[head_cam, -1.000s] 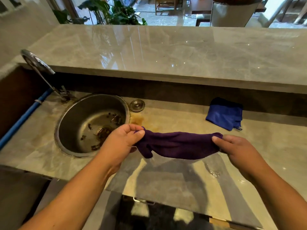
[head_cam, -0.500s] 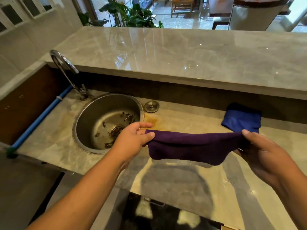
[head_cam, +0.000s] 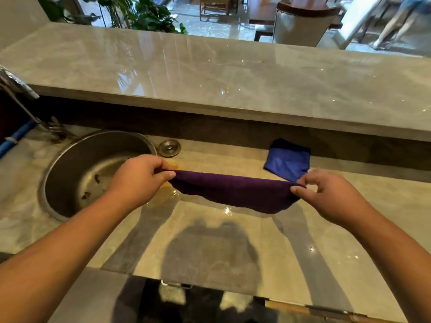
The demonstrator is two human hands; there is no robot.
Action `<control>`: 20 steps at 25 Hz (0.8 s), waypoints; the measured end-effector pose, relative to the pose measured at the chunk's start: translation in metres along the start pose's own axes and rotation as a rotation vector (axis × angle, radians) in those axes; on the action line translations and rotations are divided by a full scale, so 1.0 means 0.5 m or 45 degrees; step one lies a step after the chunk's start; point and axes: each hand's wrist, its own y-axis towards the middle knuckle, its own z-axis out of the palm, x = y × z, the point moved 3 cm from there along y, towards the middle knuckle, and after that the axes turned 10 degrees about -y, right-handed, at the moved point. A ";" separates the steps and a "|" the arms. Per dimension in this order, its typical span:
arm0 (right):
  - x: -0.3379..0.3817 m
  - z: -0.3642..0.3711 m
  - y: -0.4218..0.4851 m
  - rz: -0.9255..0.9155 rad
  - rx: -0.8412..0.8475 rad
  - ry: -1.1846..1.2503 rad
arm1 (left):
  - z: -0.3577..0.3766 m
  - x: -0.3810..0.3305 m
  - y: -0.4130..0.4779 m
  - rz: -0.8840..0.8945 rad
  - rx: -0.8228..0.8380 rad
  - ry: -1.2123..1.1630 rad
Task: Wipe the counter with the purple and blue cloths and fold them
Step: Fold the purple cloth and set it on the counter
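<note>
— Purple cloth point(head_cam: 235, 191): position?
— Held above the counter point(head_cam: 210, 231), stretched into a long band, sagging in the middle and toward its right end. Not touching the counter, judging by the shadow below.

— Grip?
— Left hand point(head_cam: 137, 180) pinching the left end of the purple cloth between thumb and curled fingers. Right hand point(head_cam: 331, 194) pinching the right end between thumb and forefinger, other fingers loosely bent. Both forearms reaching in from the near edge.

— Blue cloth point(head_cam: 288, 159)?
— Lying folded on the counter beyond the right end of the purple cloth, against the dark back wall. Untouched by either hand.

— Surroundings, taken from the purple cloth?
— Round metal sink point(head_cam: 77, 173) to the left, partly behind the left hand, dark scraps in its bowl. Drain plug point(head_cam: 169, 148) beyond the left end, lying flat beside the sink rim. Tap point(head_cam: 21, 99) farther left, past the sink. Yellowish stain point(head_cam: 172, 194) and wet patches on the counter just beneath the left end. Raised marble ledge point(head_cam: 233, 80) beyond, above the back wall. Plants point(head_cam: 144, 15) and a chair point(head_cam: 303, 22) past the ledge.
</note>
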 end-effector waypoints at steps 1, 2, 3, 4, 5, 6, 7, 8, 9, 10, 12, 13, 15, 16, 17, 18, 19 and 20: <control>-0.001 0.001 -0.001 -0.014 -0.019 0.027 | 0.001 -0.013 0.001 0.025 -0.010 0.057; -0.001 0.005 -0.004 -0.021 -0.044 0.136 | 0.002 -0.030 -0.003 0.029 -0.026 0.066; 0.006 0.009 -0.011 -0.016 -0.072 0.292 | 0.007 -0.047 -0.009 0.021 -0.036 0.027; 0.015 0.017 -0.019 0.008 -0.103 0.466 | 0.014 -0.068 -0.018 0.008 -0.026 -0.045; 0.031 0.028 -0.027 0.034 -0.104 0.651 | 0.026 -0.089 -0.027 -0.004 0.010 -0.127; 0.053 0.044 -0.034 0.051 -0.058 0.849 | 0.039 -0.112 -0.039 -0.021 0.067 -0.212; 0.081 0.063 -0.041 0.052 0.034 1.023 | 0.057 -0.131 -0.049 -0.044 0.125 -0.290; 0.108 0.080 -0.046 0.036 0.131 1.123 | 0.076 -0.148 -0.059 -0.072 0.175 -0.365; 0.129 0.096 -0.050 0.011 0.224 1.149 | 0.096 -0.162 -0.069 -0.098 0.217 -0.438; 0.145 0.112 -0.053 -0.012 0.310 1.178 | 0.114 -0.173 -0.078 -0.117 0.253 -0.525; 0.171 0.133 -0.062 -0.051 0.467 1.328 | 0.146 -0.180 -0.092 -0.150 0.299 -0.740; 0.177 0.142 -0.064 -0.063 0.516 1.407 | 0.156 -0.178 -0.096 -0.168 0.300 -0.829; 0.182 0.158 -0.063 -0.061 0.482 1.437 | 0.163 -0.166 -0.102 -0.226 0.345 -0.961; 0.184 0.166 -0.061 -0.043 0.429 1.402 | 0.162 -0.162 -0.107 -0.249 0.406 -1.009; 0.188 0.171 -0.059 -0.010 0.362 1.378 | 0.160 -0.155 -0.110 -0.253 0.484 -1.030; 0.198 0.173 -0.056 0.024 0.306 1.372 | 0.152 -0.147 -0.112 -0.233 0.547 -1.026; 0.210 0.175 -0.052 0.042 0.284 1.389 | 0.140 -0.134 -0.108 -0.198 0.560 -1.017; 0.224 0.176 -0.049 0.060 0.286 1.407 | 0.125 -0.114 -0.100 -0.163 0.505 -1.016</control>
